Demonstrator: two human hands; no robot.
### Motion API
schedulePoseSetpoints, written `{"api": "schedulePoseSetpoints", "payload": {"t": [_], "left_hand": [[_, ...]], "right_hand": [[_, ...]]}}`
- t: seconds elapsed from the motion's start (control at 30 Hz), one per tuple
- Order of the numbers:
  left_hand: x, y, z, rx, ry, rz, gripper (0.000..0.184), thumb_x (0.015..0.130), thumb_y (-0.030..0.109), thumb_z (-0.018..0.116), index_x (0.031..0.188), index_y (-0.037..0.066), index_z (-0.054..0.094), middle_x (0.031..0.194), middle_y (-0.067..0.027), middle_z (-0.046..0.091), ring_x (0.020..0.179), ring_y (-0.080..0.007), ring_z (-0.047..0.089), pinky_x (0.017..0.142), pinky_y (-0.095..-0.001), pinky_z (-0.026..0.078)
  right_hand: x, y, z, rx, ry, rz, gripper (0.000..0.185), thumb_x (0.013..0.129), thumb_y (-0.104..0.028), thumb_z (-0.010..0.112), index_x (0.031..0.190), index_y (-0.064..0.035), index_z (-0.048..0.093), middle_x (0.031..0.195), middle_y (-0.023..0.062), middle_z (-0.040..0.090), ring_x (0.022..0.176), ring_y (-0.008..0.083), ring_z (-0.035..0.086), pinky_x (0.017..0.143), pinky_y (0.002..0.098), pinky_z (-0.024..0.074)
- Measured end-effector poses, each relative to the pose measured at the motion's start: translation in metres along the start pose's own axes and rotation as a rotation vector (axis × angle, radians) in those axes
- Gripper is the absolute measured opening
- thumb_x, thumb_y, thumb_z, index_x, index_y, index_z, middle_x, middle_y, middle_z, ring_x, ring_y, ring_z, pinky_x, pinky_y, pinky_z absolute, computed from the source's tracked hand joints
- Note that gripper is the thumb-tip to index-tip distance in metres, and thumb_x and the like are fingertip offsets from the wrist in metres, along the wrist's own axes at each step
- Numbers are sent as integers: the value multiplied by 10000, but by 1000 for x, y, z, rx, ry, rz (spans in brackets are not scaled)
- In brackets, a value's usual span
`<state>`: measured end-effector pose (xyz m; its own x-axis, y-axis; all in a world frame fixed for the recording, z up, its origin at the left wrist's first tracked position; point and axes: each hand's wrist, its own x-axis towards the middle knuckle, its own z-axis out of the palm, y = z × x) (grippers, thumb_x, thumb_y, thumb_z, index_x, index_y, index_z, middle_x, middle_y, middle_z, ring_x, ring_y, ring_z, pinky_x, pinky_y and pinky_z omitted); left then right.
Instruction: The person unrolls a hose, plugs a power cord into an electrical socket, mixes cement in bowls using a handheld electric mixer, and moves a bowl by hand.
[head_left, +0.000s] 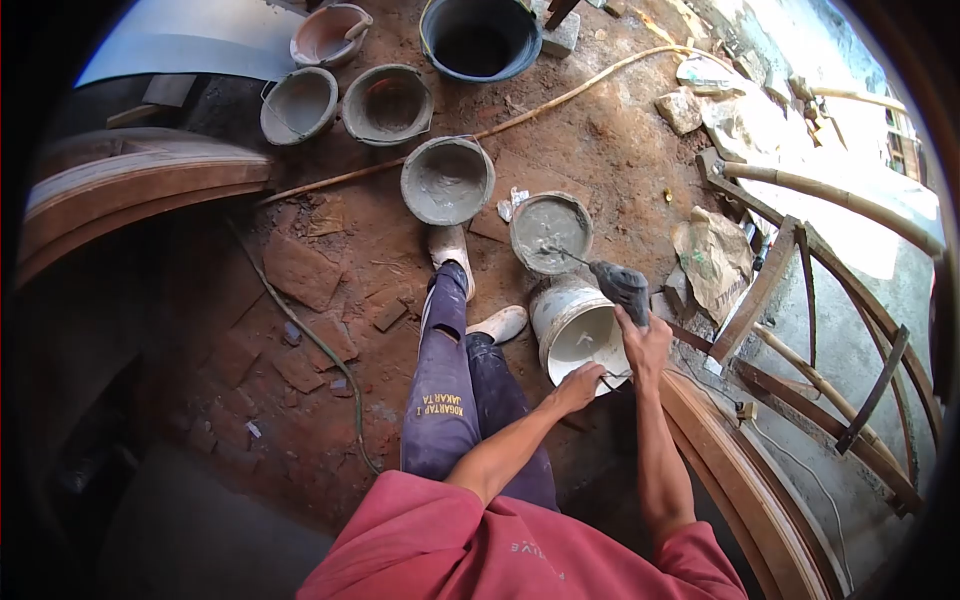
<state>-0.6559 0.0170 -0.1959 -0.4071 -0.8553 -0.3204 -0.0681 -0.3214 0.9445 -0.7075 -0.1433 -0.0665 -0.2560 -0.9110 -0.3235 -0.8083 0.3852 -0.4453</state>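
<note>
Blown-out daylight at upper right, deep shadow at lower left, fisheye bending, black vignetted corners

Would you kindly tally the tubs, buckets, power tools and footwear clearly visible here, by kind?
Large tub: 1
Smaller buckets: 6
Drill: 1
Pale footwear: 2
Total: 10

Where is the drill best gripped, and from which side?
The drill is probably best taken by its near end, from the person's side, as the right hand has it: its body points away, and its shaft dips into the grey mix.
</note>
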Motion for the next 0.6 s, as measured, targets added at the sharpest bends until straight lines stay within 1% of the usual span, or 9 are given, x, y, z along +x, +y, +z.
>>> {"api": "schedulePoseSetpoints", "payload": {"t": [0.03, 0.13, 0.2, 0.27, 0.3, 0.33, 0.4, 0.5, 0.6], "left_hand": [[-7, -5, 0, 18, 69, -22, 122, 870, 103, 498, 949, 26, 549, 924, -183, 555, 868, -400, 540, 751, -453, 437], [-23, -3, -13, 33, 84, -97, 110, 876, 97, 529, 937, 6, 537, 863, -183, 562, 840, -384, 553, 731, -437, 440], [-28, 2, -24, 45, 84, -105, 139, 885, 125, 535, 935, -4, 550, 854, -187, 580, 832, -377, 559, 727, -447, 430], [-35, 14, -33, 142, 176, -42, 192, 886, 179, 545, 974, 15, 590, 841, -170, 610, 832, -364, 567, 748, -446, 402], [-34, 19, -43, 154, 184, -36, 192, 886, 179, 545, 974, 15, 590, 841, -170, 610, 832, -364, 567, 748, -446, 402], [-36, 26, -52, 197, 183, -88, 214, 885, 209, 547, 984, 31, 612, 842, -159, 625, 838, -350, 574, 764, -431, 386], [-44, 35, -64, 232, 177, -151, 236, 885, 240, 550, 993, 47, 634, 842, -149, 640, 844, -336, 581, 781, -415, 370], [-50, 37, -89, 263, 17, -123, 301, 879, 332, 541, 823, 73, 685, 783, -139, 652, 811, -307, 593, 746, -411, 344], [-54, 65, -132, 483, -70, -160, 292, 857, 331, 586, 806, 65, 696, 780, -110, 662, 828, -285, 604, 770, -399, 356]], "right_hand": [[8, -5, 9, -29, -7, 15, 494, 736, -429, 716, 747, 58, 633, 512, 171, 530, 464, 253, 537, 513, 379, 432], [36, 12, 55, -110, 36, -68, 509, 735, -446, 709, 753, 58, 637, 517, 177, 534, 462, 251, 525, 524, 378, 438], [46, 15, 60, -120, -6, -31, 509, 738, -446, 707, 755, 58, 638, 521, 178, 538, 465, 246, 525, 529, 377, 439], [40, 15, 47, -133, -53, 8, 509, 741, -445, 706, 757, 59, 640, 524, 179, 543, 467, 240, 524, 534, 375, 441], [37, 7, 32, -87, -73, 31, 495, 745, -439, 706, 757, 52, 645, 522, 144, 543, 472, 196, 504, 524, 354, 430], [34, -2, 19, -44, -101, 53, 481, 749, -432, 706, 758, 45, 650, 519, 109, 542, 476, 151, 483, 515, 333, 419], [23, -14, -7, -18, -79, 45, 462, 755, -414, 706, 766, 45, 654, 523, 97, 545, 482, 148, 481, 518, 328, 420], [19, -14, -18, -4, -34, 35, 432, 765, -381, 708, 779, 48, 658, 536, 85, 564, 492, 147, 494, 524, 322, 426], [29, 1, 18, -16, -7, 27, 452, 759, -396, 711, 784, 52, 658, 558, 113, 595, 509, 159, 542, 534, 323, 442]]}}
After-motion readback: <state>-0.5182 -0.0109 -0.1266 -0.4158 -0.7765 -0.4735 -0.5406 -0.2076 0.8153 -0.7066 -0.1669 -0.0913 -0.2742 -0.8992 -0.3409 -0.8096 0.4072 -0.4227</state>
